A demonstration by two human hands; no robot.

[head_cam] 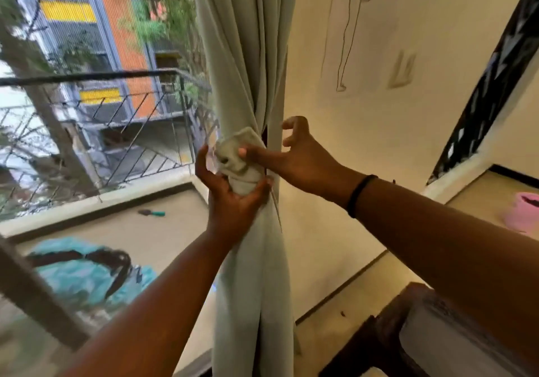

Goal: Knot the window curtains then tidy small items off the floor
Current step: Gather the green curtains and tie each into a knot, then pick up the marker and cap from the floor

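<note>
A pale green curtain [248, 55] hangs in front of me at the window's right edge, gathered into a thick knot [240, 158] at mid height. My left hand [230, 198] grips the curtain just under the knot, fingers curled round the fabric. My right hand [294, 155] is at the knot's right side; its thumb presses into the knot while the other fingers are curled and lifted off the cloth. Below the knot the curtain falls in long folds [262, 289] to the floor.
Beyond the window, a balcony floor holds a small teal-handled tool [153, 212] and a teal bag with dark straps [87, 274]. A railing [87, 108] edges the balcony. Indoors there is a pink item [522, 210] on the floor at right and dark wooden furniture [388, 333] at lower right.
</note>
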